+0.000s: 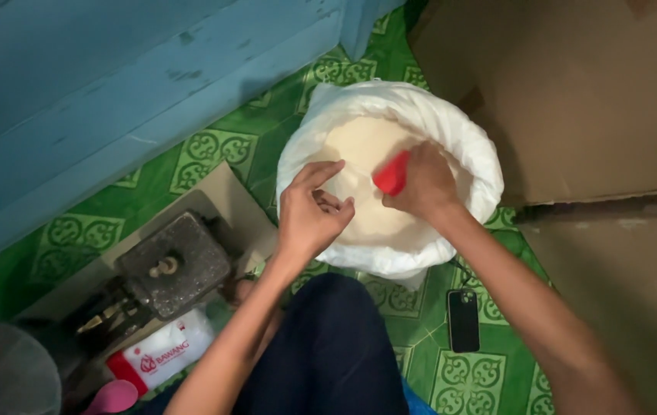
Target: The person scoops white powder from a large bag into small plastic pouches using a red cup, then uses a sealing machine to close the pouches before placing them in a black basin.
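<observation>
A big white sack (pixel 459 127) stands open on the green patterned floor, its rim rolled down, full of pale flour (pixel 359 146). My right hand (pixel 424 184) is inside the sack, closed around a red scoop (pixel 392 175) that rests on the flour. My left hand (pixel 311 211) hovers over the sack's near left rim, fingers loosely curled and pinched together, with nothing visible in it.
A black phone (pixel 464 319) lies on the floor by my right forearm. A dark metal scale-like block (pixel 173 265) sits at left on cardboard, a white and red packet (pixel 161 352) below it. Blue wooden wall (pixel 113 84) upper left, brown cardboard box (pixel 582 92) right.
</observation>
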